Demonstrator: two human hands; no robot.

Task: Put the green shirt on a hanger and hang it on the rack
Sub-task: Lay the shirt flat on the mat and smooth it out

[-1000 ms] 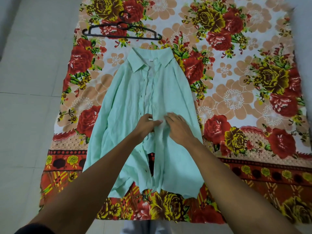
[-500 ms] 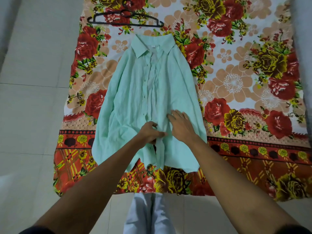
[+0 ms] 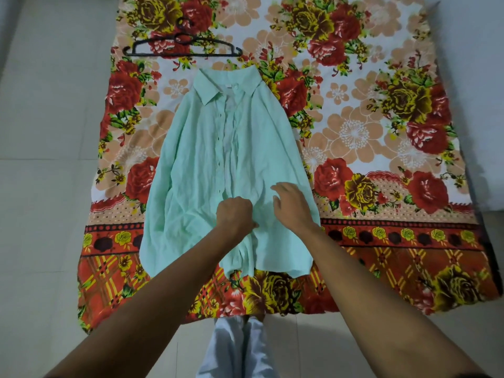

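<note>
On the floral sheet (image 3: 354, 126) spread over a pale tiled floor (image 3: 49, 132), seen from the head camera, the green shirt (image 3: 212, 159) lies flat on its back with its collar pointing away and its hem toward the person. Its near hem stops short of the sheet's near edge, over the orange plaid border. A black hanger (image 3: 182, 46) lies on the sheet just beyond the collar, a little to the left and not touching the shirt.

The left hand (image 3: 236, 214) is clenched on the shirt's front placket low down, fingers curled into the cloth, bunching it. The right hand (image 3: 293, 205) is spread with fingers relaxed, just beside the left and over the shirt's right panel; whether it presses the cloth or sits just above it I cannot tell.

Wide stretches of sheet lie bare to the right of the shirt, with a narrower strip to its left before the tiles begin. The sheet's right edge meets a pale wall (image 3: 477, 77). Light trousers (image 3: 237, 347) show at the bottom edge. No rack is in view, and no brand, label or writing can be read anywhere.
</note>
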